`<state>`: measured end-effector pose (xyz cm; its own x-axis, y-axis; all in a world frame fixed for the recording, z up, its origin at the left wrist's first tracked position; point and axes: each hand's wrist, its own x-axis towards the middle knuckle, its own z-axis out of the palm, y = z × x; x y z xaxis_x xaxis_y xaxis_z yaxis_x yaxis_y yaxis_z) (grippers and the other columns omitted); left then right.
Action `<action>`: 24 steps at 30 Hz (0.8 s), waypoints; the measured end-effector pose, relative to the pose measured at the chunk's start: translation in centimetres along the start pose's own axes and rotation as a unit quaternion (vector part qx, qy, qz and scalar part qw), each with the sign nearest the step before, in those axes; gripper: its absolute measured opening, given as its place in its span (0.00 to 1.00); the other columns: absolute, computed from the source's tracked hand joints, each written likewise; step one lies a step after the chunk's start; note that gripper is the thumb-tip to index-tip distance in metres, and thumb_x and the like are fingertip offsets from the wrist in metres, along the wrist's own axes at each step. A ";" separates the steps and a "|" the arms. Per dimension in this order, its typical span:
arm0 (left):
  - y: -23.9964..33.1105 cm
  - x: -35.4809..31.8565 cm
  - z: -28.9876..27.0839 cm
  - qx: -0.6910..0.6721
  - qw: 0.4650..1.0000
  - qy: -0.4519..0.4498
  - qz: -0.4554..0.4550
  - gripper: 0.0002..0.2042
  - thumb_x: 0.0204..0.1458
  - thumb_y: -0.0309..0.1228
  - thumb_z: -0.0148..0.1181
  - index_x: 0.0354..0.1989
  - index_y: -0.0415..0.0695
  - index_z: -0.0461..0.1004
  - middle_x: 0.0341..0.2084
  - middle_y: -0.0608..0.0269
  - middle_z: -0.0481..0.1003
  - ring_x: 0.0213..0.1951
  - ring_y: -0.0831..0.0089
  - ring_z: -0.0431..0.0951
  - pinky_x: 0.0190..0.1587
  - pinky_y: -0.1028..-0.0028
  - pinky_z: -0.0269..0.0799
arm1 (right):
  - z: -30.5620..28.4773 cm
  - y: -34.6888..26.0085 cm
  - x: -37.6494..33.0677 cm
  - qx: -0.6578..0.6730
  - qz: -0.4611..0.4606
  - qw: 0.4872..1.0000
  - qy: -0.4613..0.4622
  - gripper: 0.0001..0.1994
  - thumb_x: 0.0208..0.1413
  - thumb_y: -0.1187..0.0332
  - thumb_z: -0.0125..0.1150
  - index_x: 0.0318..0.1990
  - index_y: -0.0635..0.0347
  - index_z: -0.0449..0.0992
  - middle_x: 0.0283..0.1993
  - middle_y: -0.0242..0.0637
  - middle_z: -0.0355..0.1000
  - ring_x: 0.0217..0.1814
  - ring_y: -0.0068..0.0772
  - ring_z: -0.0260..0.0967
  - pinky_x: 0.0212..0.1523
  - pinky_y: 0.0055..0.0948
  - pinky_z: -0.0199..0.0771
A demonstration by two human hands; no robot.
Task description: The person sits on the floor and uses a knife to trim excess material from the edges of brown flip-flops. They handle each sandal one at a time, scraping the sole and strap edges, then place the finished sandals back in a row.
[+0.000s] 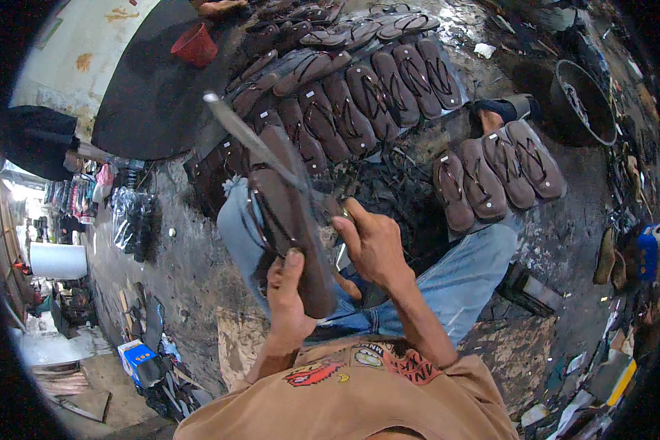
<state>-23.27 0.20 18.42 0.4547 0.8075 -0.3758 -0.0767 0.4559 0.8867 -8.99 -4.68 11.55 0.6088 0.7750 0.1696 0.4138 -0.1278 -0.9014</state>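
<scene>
My left hand (288, 301) is closed around the heel end of a brown flip-flop (298, 227), its thumb pressed on the footbed. Dark straps cross the sole, which points up and away over my left knee. My right hand (378, 246) is wrapped around the handle of a long knife (243, 133). Its grey blade, blurred by motion, slants up to the left across the front of the flip-flop. Whether the edge touches the sole I cannot tell. Several matching brown flip-flops (524, 163) lie side by side by my right knee.
Beyond my lap, rows of brown flip-flops (337, 121) cover the floor. Dark scraps (396, 183) lie between my legs. A red bucket (195, 44) stands far left and a dark round tub (581, 103) far right. At lower left is a blue box (137, 357) among offcuts.
</scene>
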 end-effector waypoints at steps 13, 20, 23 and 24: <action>1.2 -0.5 -2.3 -0.130 0.978 -0.146 -0.071 0.18 0.67 0.49 0.50 0.47 0.46 0.68 0.22 0.67 0.67 0.24 0.79 0.69 0.16 0.77 0.67 | 2.1 -2.9 6.9 0.009 0.013 0.999 0.031 0.16 0.69 0.52 0.50 0.41 0.55 0.73 0.26 0.54 0.73 0.31 0.64 0.73 0.33 0.54 0.72; -0.8 -2.2 -2.3 0.175 0.975 -0.136 -0.020 0.23 0.59 0.38 0.62 0.59 0.43 0.67 0.47 0.57 0.77 0.45 0.65 0.78 0.47 0.65 0.77 | -1.4 1.3 6.3 0.317 0.076 0.943 0.067 0.24 0.72 0.52 0.45 0.47 0.67 0.77 0.39 0.44 0.80 0.39 0.37 0.76 0.44 0.37 0.74; -2.4 -1.1 -1.3 0.179 0.975 -0.119 0.062 0.26 0.61 0.43 0.62 0.58 0.35 0.68 0.45 0.53 0.80 0.46 0.66 0.80 0.52 0.67 0.75 | -4.8 -1.8 2.5 0.314 0.069 0.940 0.112 0.18 0.66 0.57 0.61 0.47 0.67 0.79 0.34 0.32 0.78 0.38 0.18 0.71 0.39 0.26 0.73; -1.4 0.0 0.6 0.100 0.987 -0.103 0.075 0.25 0.61 0.43 0.63 0.56 0.35 0.69 0.44 0.56 0.80 0.44 0.68 0.81 0.51 0.68 0.76 | -5.7 -1.8 1.6 0.292 0.076 0.947 0.108 0.18 0.65 0.58 0.64 0.48 0.67 0.79 0.34 0.31 0.78 0.37 0.17 0.71 0.38 0.25 0.73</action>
<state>-22.60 -0.64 17.33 0.6245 0.7570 -0.1924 0.0110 0.2377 0.9713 -4.89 -6.73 15.76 0.7818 0.6222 0.0412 -0.0957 0.1850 -0.9781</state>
